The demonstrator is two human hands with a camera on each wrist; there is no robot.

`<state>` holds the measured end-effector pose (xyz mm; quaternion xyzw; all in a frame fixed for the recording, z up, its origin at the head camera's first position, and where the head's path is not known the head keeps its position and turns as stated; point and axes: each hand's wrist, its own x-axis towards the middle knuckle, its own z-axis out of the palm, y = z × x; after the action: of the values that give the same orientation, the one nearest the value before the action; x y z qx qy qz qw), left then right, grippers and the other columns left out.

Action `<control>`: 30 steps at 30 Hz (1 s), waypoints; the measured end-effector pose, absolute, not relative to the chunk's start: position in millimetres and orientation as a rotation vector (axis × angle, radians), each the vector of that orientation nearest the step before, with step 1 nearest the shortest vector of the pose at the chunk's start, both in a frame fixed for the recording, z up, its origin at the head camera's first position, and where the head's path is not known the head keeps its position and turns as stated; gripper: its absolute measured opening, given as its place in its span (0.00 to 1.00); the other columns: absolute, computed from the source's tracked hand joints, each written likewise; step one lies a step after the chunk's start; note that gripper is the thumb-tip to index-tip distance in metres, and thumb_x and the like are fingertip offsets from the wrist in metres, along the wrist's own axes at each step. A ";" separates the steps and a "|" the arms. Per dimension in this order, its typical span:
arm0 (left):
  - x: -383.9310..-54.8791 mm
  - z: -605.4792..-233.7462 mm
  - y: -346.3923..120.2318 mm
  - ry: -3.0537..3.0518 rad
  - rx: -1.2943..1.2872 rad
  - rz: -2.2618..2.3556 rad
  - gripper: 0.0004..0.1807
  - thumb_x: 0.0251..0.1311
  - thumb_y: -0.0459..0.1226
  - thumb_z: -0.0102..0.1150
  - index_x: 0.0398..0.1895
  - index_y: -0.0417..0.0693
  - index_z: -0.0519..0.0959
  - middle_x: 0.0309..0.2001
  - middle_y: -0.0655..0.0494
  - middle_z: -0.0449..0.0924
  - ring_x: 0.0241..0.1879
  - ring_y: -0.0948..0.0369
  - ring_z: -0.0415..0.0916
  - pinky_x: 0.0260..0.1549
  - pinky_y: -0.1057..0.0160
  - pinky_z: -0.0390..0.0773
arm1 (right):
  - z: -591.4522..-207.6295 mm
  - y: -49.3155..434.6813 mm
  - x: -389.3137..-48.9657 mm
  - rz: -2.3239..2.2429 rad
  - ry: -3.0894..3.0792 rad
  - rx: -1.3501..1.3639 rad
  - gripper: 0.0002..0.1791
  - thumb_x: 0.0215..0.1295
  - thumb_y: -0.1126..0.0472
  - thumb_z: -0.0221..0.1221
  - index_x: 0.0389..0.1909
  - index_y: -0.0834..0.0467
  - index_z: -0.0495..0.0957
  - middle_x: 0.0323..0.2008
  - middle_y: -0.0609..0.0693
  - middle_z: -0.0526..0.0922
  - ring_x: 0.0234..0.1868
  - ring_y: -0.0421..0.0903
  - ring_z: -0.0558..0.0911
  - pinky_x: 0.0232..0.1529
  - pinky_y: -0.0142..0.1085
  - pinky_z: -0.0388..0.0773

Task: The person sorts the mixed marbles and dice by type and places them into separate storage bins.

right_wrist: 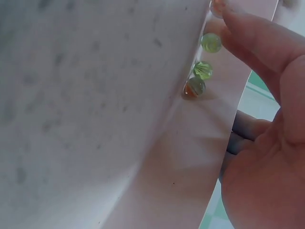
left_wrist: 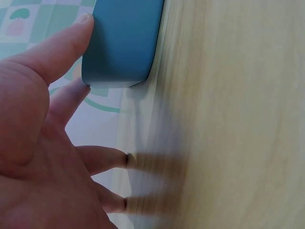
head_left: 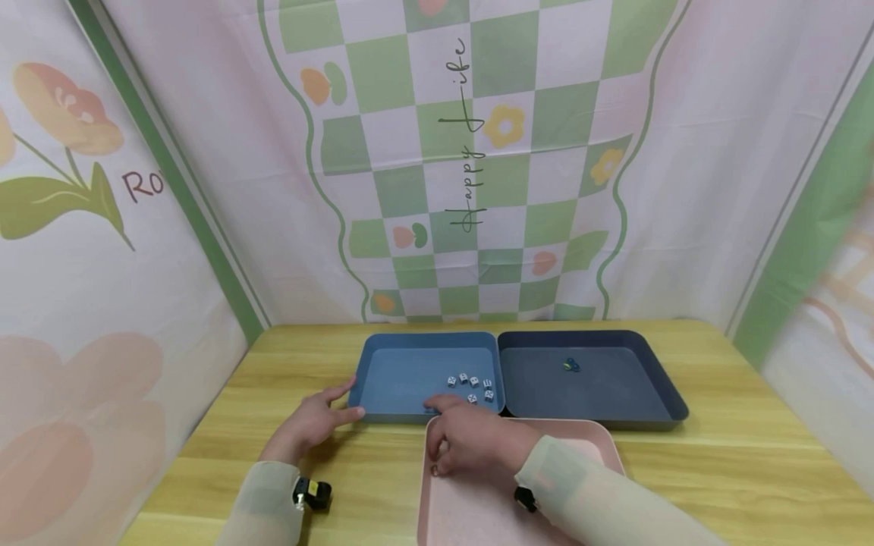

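Note:
My left hand [head_left: 312,422] rests at the near left corner of a blue tray [head_left: 403,368], fingers spread and straight. The left wrist view has its thumb against the blue tray's wall [left_wrist: 124,43] and the index fingertip at the edge. Over the far left of a pink tray [head_left: 519,516] is my right hand [head_left: 471,434]. Its thumb and a bent finger pinch an orange-tinted glass marble [right_wrist: 218,8] by the tray wall, while other fingers reach past the rim. Beside it lie a yellow-green marble [right_wrist: 211,43], a ribbed green bead [right_wrist: 203,69] and an orange-and-clear marble [right_wrist: 194,88].
Several white dice [head_left: 463,378] lie in the blue tray's right part. A dark grey tray [head_left: 587,394] stands against its right side, with a few small dark marbles [head_left: 571,365] inside. Behind the wooden table [head_left: 737,455] hangs a checked curtain [head_left: 478,152].

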<state>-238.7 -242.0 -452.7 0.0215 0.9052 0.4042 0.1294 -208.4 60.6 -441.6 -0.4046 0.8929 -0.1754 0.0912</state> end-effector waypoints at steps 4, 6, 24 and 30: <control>-239.0 -452.5 -241.6 2.629 0.068 1.178 0.39 0.62 0.54 0.66 0.76 0.66 0.63 0.75 0.38 0.53 0.73 0.32 0.40 0.64 0.27 0.43 | -442.5 59.0 -208.1 -0.452 2.642 -1.268 0.03 0.54 0.51 0.73 0.26 0.38 0.87 0.55 0.39 0.81 0.74 0.56 0.57 0.72 0.50 0.52; -239.0 -452.4 -241.6 2.630 0.071 1.179 0.39 0.62 0.54 0.66 0.76 0.66 0.63 0.75 0.38 0.53 0.73 0.33 0.41 0.64 0.28 0.44 | -442.6 58.6 -207.7 -0.426 2.638 -1.305 0.04 0.53 0.51 0.73 0.25 0.39 0.87 0.45 0.31 0.83 0.74 0.56 0.58 0.73 0.50 0.51; -238.8 -453.7 -242.9 2.624 0.081 1.193 0.39 0.62 0.54 0.66 0.76 0.67 0.63 0.75 0.39 0.53 0.73 0.34 0.43 0.65 0.29 0.46 | -445.6 54.0 -206.8 -0.363 2.661 -1.273 0.08 0.58 0.51 0.71 0.21 0.38 0.84 0.48 0.36 0.84 0.74 0.53 0.58 0.73 0.45 0.53; -240.0 -454.9 -243.1 2.627 0.083 1.194 0.39 0.61 0.54 0.66 0.75 0.66 0.63 0.75 0.39 0.54 0.73 0.35 0.46 0.65 0.30 0.48 | -441.8 57.1 -205.4 -0.496 2.646 -1.210 0.05 0.56 0.54 0.72 0.25 0.39 0.86 0.62 0.48 0.77 0.75 0.54 0.57 0.71 0.45 0.58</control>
<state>-240.0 -243.1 -454.9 0.0286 0.9027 0.4102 0.1268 -205.4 57.1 -441.8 -0.4082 0.8924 -0.1674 0.0950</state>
